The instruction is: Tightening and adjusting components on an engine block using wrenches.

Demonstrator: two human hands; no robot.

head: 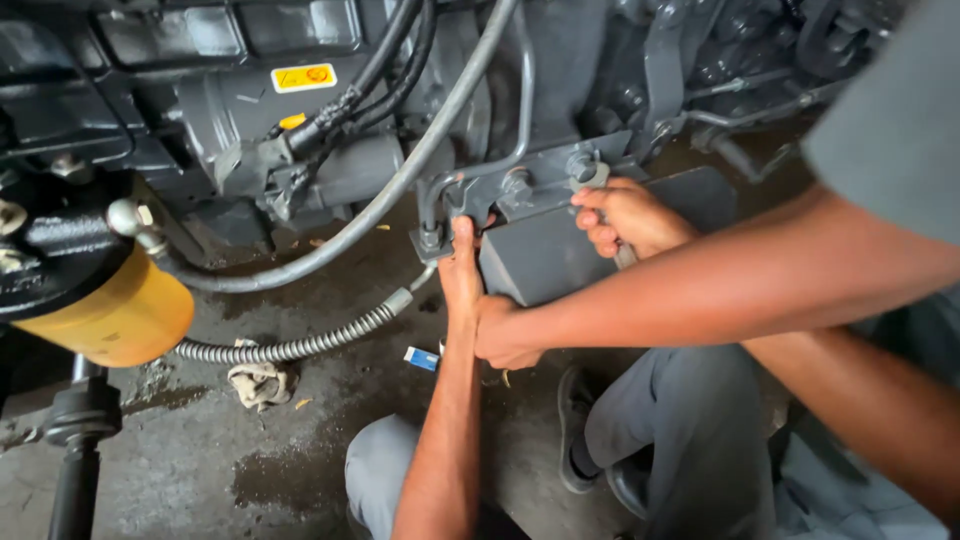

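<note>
Your right hand (632,217) is fisted tight around a wrench (598,190), its metal head at the bolt (581,164) on the grey bracket (520,185), shaft slanting down-right from there, mostly hidden. Your left hand (462,268) presses open-fingered against the bracket's underside, gripping nothing I can make out.

Stained grey concrete floor (200,450), wet patches, possibly oil; daylight.

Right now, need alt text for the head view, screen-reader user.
Two bare hands work at a grey bracket on a dark grey engine: the left hand presses up beside a bolt, the right hand holds a metal tool at another. A yellow filter, hoses and a rag lie left on oily concrete.
</note>
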